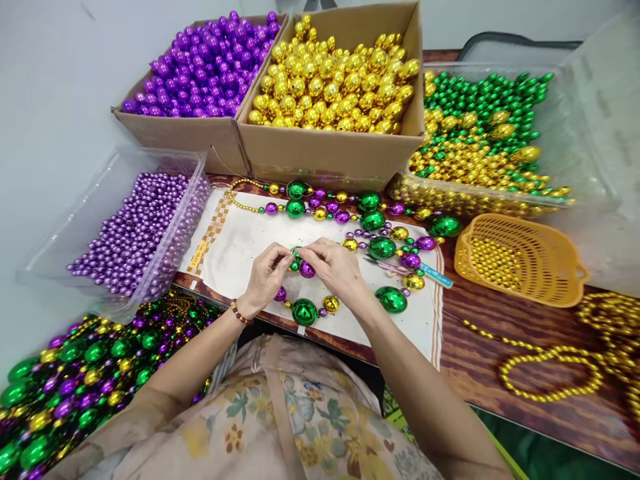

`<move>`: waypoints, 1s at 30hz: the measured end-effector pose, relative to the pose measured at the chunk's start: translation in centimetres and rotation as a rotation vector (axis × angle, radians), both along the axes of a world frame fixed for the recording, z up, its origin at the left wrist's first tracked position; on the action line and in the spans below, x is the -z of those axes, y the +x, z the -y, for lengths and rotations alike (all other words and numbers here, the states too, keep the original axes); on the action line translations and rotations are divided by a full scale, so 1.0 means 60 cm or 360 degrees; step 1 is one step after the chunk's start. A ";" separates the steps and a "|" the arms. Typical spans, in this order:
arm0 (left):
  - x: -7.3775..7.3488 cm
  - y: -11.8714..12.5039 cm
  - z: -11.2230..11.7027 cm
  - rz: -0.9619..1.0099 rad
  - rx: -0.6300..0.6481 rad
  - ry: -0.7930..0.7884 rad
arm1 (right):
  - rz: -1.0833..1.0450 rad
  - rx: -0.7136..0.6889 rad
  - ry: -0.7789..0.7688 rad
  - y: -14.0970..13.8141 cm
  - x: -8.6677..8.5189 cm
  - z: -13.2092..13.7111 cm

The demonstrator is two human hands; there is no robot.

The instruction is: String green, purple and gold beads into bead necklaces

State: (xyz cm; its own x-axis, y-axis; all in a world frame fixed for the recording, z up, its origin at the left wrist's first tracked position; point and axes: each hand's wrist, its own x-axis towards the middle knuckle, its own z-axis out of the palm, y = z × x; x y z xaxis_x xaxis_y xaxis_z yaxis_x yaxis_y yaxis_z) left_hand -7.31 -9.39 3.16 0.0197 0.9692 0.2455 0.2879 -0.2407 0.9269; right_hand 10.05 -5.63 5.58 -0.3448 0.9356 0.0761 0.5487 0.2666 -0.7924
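Over the white cloth (240, 253), my left hand (269, 275) and my right hand (334, 267) meet, fingers pinched. Between them is a bead strand (306, 269) with a green bead and a purple bead at the fingertips. Part of it hangs below my hands, with a large green bead (305, 311) and a gold bead (331, 304). The fingers hide the exact spot that they grip. Beyond my hands lies a longer strand of green, purple and gold beads (373, 220), ending at the left in a loop of small gold beads (235, 188).
Boxes of purple beads (210, 67) and gold beads (335, 80) stand at the back. Clear bins hold small purple beads (135, 233) and green and gold beads (480, 147). An orange basket (550, 273) and a gold bead string (550, 393) lie right. Finished-looking strands (90, 380) pile lower left.
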 end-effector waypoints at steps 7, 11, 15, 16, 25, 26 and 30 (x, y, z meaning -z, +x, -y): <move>0.016 0.021 -0.002 0.0134 -0.0106 -0.0061 | -0.0690 0.0326 -0.0104 -0.037 0.027 0.009; 0.014 0.029 -0.001 0.0240 -0.0162 -0.0148 | -0.0787 0.0395 -0.0204 -0.038 0.036 0.010; 0.008 0.034 0.001 0.0444 -0.0193 -0.0273 | -0.0808 0.0370 -0.0293 -0.023 0.045 0.007; 0.008 0.034 0.001 0.0510 -0.0194 -0.0296 | -0.0784 0.0397 -0.0255 -0.019 0.047 0.007; 0.006 0.010 -0.018 0.0854 0.0178 -0.0497 | -0.0506 0.0461 -0.0058 -0.015 0.071 0.022; 0.002 0.008 -0.023 0.0856 0.0198 -0.0555 | -0.0537 0.0474 -0.0096 -0.016 0.075 0.022; -0.017 0.001 -0.046 0.0928 0.0315 -0.0825 | -0.0805 0.0629 -0.0255 -0.010 0.084 0.021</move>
State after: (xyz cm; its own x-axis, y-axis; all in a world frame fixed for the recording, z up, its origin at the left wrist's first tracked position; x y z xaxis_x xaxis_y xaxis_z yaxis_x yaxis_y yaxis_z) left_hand -7.27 -6.60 4.17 0.2107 0.9545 -0.2111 -0.2799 0.2658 0.9225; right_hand 9.47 -6.87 0.54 0.0687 0.9976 -0.0120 0.1310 -0.0209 -0.9912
